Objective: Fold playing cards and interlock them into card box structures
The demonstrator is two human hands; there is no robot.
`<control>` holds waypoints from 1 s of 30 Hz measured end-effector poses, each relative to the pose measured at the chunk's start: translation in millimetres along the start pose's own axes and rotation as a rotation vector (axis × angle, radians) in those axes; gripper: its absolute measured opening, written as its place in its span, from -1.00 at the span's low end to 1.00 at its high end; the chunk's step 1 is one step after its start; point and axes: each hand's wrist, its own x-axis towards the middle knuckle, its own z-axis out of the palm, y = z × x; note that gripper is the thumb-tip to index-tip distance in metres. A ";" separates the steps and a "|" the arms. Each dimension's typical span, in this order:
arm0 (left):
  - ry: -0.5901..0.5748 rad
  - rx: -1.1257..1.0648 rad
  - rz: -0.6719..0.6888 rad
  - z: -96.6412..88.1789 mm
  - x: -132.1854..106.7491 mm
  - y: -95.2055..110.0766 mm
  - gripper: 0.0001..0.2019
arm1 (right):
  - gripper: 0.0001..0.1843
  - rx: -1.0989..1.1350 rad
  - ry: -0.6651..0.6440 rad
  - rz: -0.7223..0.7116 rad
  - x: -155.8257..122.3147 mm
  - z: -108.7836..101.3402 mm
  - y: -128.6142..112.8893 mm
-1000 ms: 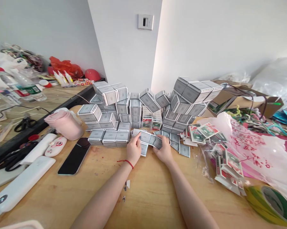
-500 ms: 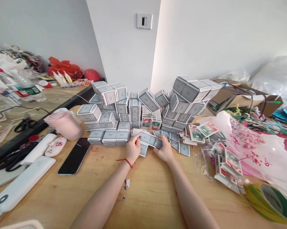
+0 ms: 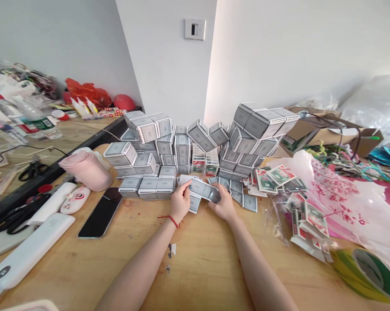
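Observation:
My left hand (image 3: 181,202), a red string on its wrist, pinches the left end of a strip of grey-backed playing cards (image 3: 200,188). The strip's right end is between the thumb and fingers of my right hand (image 3: 225,204). Below the strip, another playing card (image 3: 194,203) shows partly beside my left hand. More loose cards (image 3: 249,202) lie to the right of my right hand. Just behind my hands, blocks made of grey-backed cards (image 3: 157,185) are stacked on both sides, with a tilted pair of card blocks (image 3: 204,134) high in the middle.
On the left lie a phone (image 3: 100,214), a pink rolled cloth (image 3: 86,168) and a white power bank (image 3: 31,250). Opened card boxes (image 3: 307,224), a printed plastic bag (image 3: 340,194) and yellow tape (image 3: 360,272) are on the right. A wall (image 3: 169,56) rises behind the blocks.
My hands and the card strip hold nearly the same pose. The whole view has shifted very slightly.

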 end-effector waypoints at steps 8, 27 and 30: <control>-0.018 -0.004 -0.002 -0.7 -0.8 0.5 -0.71 | -0.46 0.013 -0.017 0.002 0.1 -1.9 1.5; -0.126 -0.047 -0.005 2.8 -2.5 1.9 -0.70 | -0.37 0.005 -0.098 -0.028 -3.0 1.3 -0.8; -0.147 -0.054 0.012 3.6 -3.8 3.4 -0.70 | -0.40 0.001 -0.093 -0.034 -3.1 2.9 0.4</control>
